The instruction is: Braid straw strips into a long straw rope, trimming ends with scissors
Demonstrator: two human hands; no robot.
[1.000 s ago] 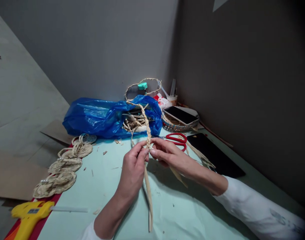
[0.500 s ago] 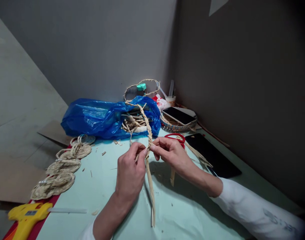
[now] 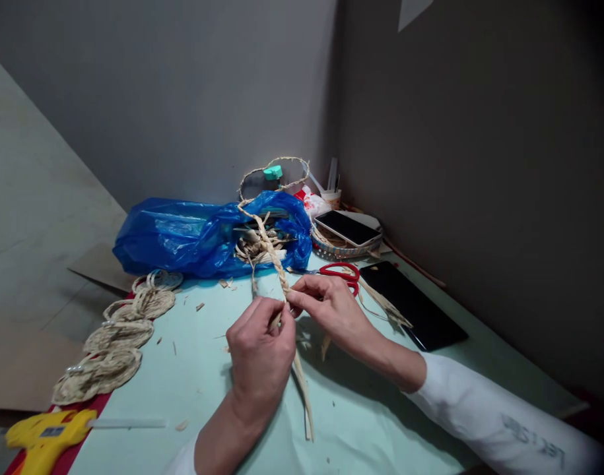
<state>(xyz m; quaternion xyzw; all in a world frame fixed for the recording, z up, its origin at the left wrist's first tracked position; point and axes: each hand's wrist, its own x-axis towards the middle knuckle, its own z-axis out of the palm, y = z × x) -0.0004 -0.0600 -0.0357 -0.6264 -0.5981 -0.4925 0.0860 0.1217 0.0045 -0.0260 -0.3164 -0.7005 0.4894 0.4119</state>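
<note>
A pale straw braid [image 3: 272, 254] runs from a loop near the back wall, over the blue plastic bag, down to my fingers. My left hand [image 3: 259, 343] is closed in a pinch on strands at the braid's lower end. My right hand [image 3: 331, 310] pinches the braid just above, close beside the left fingertips. Loose straw strands [image 3: 302, 389] hang below the hands toward the near side of the table. Another strand end [image 3: 325, 346] sticks out beneath my right hand. What lies between the fingertips is partly hidden.
Blue bag [image 3: 173, 237] of dry straw stands behind. Red-handled scissors [image 3: 341, 269], a black tablet [image 3: 415, 307] and a phone [image 3: 348, 227] on a round basket [image 3: 331, 251] lie right. Woven straw slippers [image 3: 118, 336] and a yellow glue gun [image 3: 49, 435] line the left edge.
My left hand has turned and moved slightly up against the right fingertips, with both hands still on the braid. The braid slants more now. The whole view has shifted slightly.
</note>
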